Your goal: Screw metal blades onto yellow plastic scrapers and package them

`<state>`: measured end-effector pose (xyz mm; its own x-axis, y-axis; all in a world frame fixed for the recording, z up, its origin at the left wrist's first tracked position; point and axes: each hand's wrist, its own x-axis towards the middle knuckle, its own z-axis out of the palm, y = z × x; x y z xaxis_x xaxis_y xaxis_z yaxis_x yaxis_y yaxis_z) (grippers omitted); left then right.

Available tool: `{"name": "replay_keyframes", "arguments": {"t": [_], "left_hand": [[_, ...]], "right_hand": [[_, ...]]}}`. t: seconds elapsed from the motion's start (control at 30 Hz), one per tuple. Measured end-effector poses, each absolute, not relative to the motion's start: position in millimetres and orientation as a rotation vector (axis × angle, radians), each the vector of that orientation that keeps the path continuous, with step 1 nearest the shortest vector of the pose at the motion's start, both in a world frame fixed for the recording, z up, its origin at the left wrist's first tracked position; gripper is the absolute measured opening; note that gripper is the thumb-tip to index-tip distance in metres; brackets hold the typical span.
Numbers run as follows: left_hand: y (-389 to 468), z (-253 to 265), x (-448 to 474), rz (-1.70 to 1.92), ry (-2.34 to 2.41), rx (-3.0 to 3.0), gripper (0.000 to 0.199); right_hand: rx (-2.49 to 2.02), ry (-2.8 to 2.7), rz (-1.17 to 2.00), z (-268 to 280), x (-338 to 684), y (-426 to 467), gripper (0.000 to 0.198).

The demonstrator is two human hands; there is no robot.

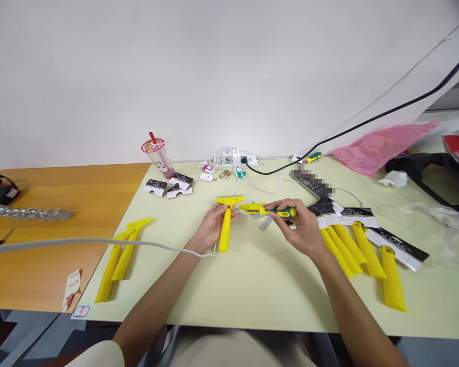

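My left hand [209, 228] is closed around a yellow scraper [225, 232], its wide head up and its handle pointing toward me. Gripped in my right hand [304, 229] is a screwdriver [285, 212] with a green and yellow handle, its shaft directed left toward the scraper. Close to the shaft is a yellow scraper head [249, 207]; whether the tool touches it, I cannot tell. A flat metal blade [266, 223] lies beneath. Two more yellow scrapers [123, 259] rest at the left of the table. Several yellow handles [344, 250] lie at the right.
Black-and-white cards [155, 187] lie by a drink cup [161, 160]; more cards [398, 247] are at right. A power strip [229, 159] stands against the wall. A grey cable [137, 242] crosses before my left forearm. A remote control [309, 182] and pink bag [375, 150] lie farther right.
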<state>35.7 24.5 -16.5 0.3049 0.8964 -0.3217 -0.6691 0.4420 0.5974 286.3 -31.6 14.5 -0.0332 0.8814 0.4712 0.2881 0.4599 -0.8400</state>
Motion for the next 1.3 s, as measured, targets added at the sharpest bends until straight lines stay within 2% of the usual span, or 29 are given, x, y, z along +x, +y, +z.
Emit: {"name": "replay_keyframes", "arguments": {"t": [0.27,0.43,0.73,1.03,1.3], "left_hand": [[13.0,-7.0,37.2,1.078,0.685,0.546,0.031],[10.3,-18.2,40.1,0.973,0.741,0.510,0.036],[8.5,-21.4,42.4,0.931,0.767,0.518,0.038],[2.7,-2.9,39.2,0.987,0.713,0.520,0.033],[-2.6,4.9,38.9,1.024,0.677,0.529,0.031]], "right_hand": [[-1.368,-1.479,0.427,4.7,335.8,-2.8,0.035],[-1.414,-1.490,0.478,-5.3,342.9,6.7,0.040],[-1.360,-1.454,0.512,-2.5,341.0,4.7,0.038],[-1.077,-1.349,0.520,45.1,319.9,-7.9,0.034],[-0.817,-1.330,0.329,110.0,297.6,-16.2,0.032]]}}
